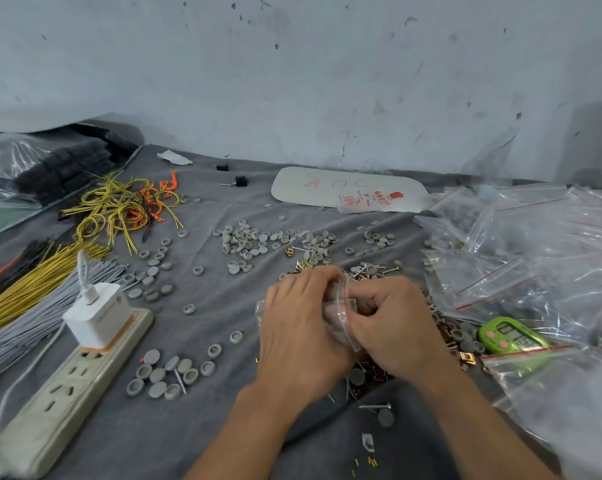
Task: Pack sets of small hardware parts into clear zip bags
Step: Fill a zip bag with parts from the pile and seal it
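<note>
I hold 1 small clear zip bag between my 2 hands, low over the grey cloth that covers the table. My left hand grips the bag's left side with its fingers curled over the top. My right hand pinches the bag at its red zip line, thumb and fingertips curled in on the plastic. I cannot tell what is inside the bag.

Grey caps lie scattered beyond my hands, with more near the power strip on my left, where a white charger is plugged in. Nails lie just past my knuckles, and brass clips lie beside my right wrist. A heap of clear zip bags fills the right side, with a green timer at its edge. Yellow wires sit tangled at the far left.
</note>
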